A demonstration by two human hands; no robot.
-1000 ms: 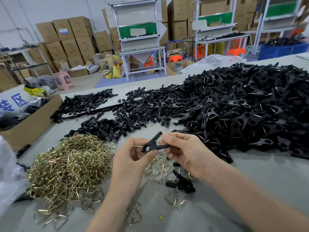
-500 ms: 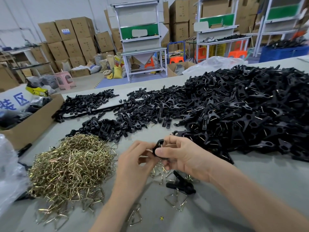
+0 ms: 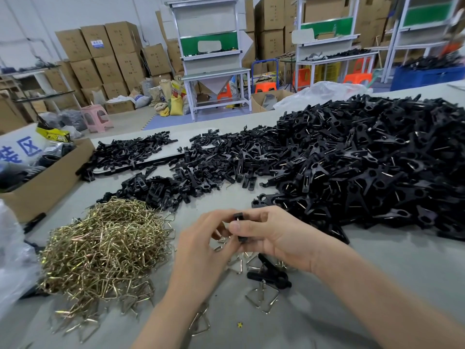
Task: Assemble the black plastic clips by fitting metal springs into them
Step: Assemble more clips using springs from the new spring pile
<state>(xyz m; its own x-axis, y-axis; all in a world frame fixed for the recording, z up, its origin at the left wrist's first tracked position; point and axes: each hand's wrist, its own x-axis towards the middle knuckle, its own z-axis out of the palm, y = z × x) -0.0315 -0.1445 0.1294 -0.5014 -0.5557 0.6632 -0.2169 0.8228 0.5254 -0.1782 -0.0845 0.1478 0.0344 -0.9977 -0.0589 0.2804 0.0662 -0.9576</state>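
L hand & R hand are touching fingertips near front edge of table, curled fingers pinching black clip; forearms angling inward.

Head-worn, facing forward-down — close over table

All on the table; spring pile = ref pt. Just behind the pile: small heap of clip parts. Behind & R of it, well apart: big clip heap. Behind & L of it: cardboard box at table edge. L of it, near: plastic bag. Just R of it: left hand & right hand meet on a held clip, above the table. Further R, below the right hand: loose clip lying among a few loose springs.
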